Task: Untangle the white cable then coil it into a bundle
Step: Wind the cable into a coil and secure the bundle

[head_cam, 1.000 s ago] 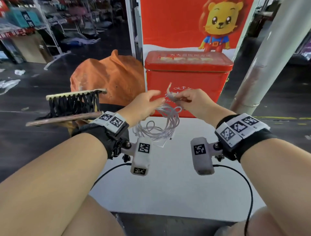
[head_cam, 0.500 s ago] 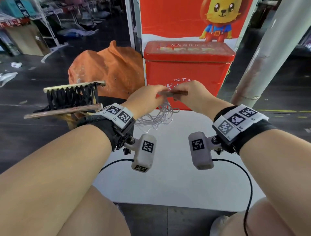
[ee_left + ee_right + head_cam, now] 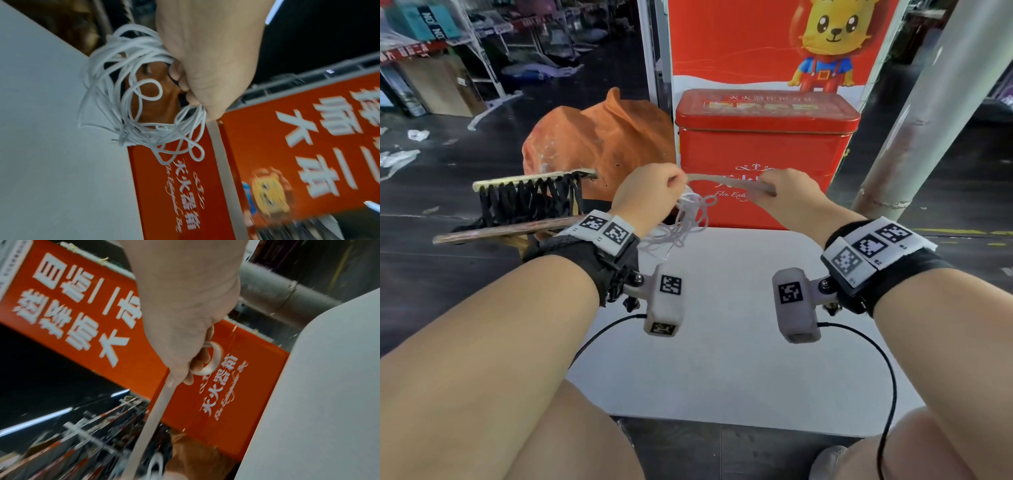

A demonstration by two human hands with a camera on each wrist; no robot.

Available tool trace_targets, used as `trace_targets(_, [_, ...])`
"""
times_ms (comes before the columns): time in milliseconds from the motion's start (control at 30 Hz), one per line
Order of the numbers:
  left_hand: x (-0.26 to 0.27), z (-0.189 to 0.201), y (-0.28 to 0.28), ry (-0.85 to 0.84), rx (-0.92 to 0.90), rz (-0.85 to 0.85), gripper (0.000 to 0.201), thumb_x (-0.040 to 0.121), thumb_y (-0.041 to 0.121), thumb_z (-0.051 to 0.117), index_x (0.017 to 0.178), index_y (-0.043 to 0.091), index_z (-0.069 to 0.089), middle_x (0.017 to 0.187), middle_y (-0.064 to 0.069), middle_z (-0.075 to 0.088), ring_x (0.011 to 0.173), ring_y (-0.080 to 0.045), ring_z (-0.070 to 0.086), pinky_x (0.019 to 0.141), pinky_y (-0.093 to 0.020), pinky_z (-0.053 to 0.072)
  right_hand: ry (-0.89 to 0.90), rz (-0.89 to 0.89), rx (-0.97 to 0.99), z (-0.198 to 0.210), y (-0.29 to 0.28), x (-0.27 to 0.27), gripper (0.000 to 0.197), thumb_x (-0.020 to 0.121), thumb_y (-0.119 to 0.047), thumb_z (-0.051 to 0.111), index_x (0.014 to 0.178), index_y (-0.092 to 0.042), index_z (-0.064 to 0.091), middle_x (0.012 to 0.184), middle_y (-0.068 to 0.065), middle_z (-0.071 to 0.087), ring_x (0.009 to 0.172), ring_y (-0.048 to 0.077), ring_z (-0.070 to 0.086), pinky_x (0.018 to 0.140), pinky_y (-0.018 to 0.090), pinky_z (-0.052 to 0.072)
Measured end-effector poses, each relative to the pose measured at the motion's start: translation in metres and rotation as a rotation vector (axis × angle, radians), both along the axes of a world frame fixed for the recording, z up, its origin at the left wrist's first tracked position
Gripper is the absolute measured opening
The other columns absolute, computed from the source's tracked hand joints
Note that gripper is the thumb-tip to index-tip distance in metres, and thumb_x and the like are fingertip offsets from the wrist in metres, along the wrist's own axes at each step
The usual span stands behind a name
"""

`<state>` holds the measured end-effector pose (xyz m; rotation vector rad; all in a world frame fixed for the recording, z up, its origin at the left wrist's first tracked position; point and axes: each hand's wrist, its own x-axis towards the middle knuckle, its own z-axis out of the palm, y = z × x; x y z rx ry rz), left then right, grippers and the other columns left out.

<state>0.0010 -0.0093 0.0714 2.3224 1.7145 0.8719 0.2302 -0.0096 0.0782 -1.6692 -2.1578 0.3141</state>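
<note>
The white cable (image 3: pixel 683 224) hangs in loose, messy loops from my left hand (image 3: pixel 654 192), which grips its top above the white table (image 3: pixel 722 342). In the left wrist view the cable (image 3: pixel 131 100) spreads in tangled rings below the curled fingers of the left hand (image 3: pixel 191 91). A flat beige strip (image 3: pixel 726 181) runs taut from the left hand to my right hand (image 3: pixel 780 192), which pinches it. The right wrist view shows the right hand (image 3: pixel 185 376) holding the strip (image 3: pixel 156 418), with a short curl of it by the fingers.
A red metal box (image 3: pixel 763 154) stands at the table's far edge, right behind the hands. An orange sack (image 3: pixel 599 140) and a wooden frame with black straps (image 3: pixel 527 202) lie to the left. A grey pillar (image 3: pixel 928 113) rises at the right. Black wires trail from the wrist cameras.
The hands were close together at the top of the cable. They have since drawn apart, and the beige strip now stretches longer between them. The cable stays in the left hand.
</note>
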Motion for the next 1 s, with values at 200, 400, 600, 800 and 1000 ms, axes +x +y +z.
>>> trace_targets(200, [-0.030, -0.016, 0.003, 0.045, -0.177, 0.182, 0.031, 0.096, 0.016, 0.039, 0.101, 0.008, 0.068, 0.071, -0.004, 0.059, 0.062, -0.023, 0.050, 0.053, -0.030, 0.032, -0.164, -0.393, -0.089, -0.014, 0.006, 0.028, 0.039, 0.094, -0.043, 0.039, 0.096, -0.014, 0.065, 0.109, 0.010, 0.060, 0.109, 0.031, 0.048, 0.097, 0.047, 0.031])
trace_targets(400, [0.004, -0.008, -0.006, 0.092, -0.199, -0.046, 0.033, 0.098, 0.026, 0.043, 0.084, 0.008, 0.066, 0.063, -0.006, 0.057, 0.055, -0.020, 0.048, 0.050, -0.031, 0.030, 0.111, -0.001, -0.065, -0.005, -0.006, -0.005, 0.050, 0.095, -0.038, 0.049, 0.138, -0.013, 0.044, 0.143, 0.004, 0.044, 0.133, 0.021, 0.039, 0.108, 0.031, 0.028])
trace_targets(600, [0.034, 0.001, -0.011, 0.065, -0.203, -0.208, 0.022, 0.095, 0.027, 0.053, 0.084, 0.013, 0.066, 0.061, 0.006, 0.050, 0.060, -0.017, 0.048, 0.055, -0.031, 0.031, 0.277, 0.252, -0.059, 0.005, -0.011, -0.033, 0.028, 0.088, -0.021, 0.066, 0.113, -0.009, 0.068, 0.107, 0.006, 0.068, 0.097, 0.016, 0.060, 0.087, 0.022, 0.045])
trace_targets(800, [0.027, 0.005, -0.012, -0.072, -0.201, -0.232, 0.025, 0.097, 0.029, 0.050, 0.096, 0.015, 0.071, 0.079, -0.009, 0.066, 0.060, -0.014, 0.052, 0.060, -0.032, 0.041, 0.012, 0.190, 0.052, 0.004, -0.002, -0.017, 0.025, 0.083, -0.039, 0.067, 0.093, -0.017, 0.072, 0.095, 0.004, 0.052, 0.092, 0.018, 0.045, 0.089, 0.029, 0.031])
trace_targets(1000, [0.014, 0.004, -0.007, -0.092, -0.180, -0.143, 0.027, 0.099, 0.031, 0.047, 0.095, 0.012, 0.067, 0.058, 0.002, 0.052, 0.048, -0.014, 0.042, 0.048, -0.025, 0.033, 0.124, 0.045, 0.159, 0.004, 0.002, -0.009, 0.017, 0.086, -0.021, 0.061, 0.077, -0.010, 0.068, 0.090, 0.003, 0.063, 0.088, 0.024, 0.058, 0.083, 0.038, 0.048])
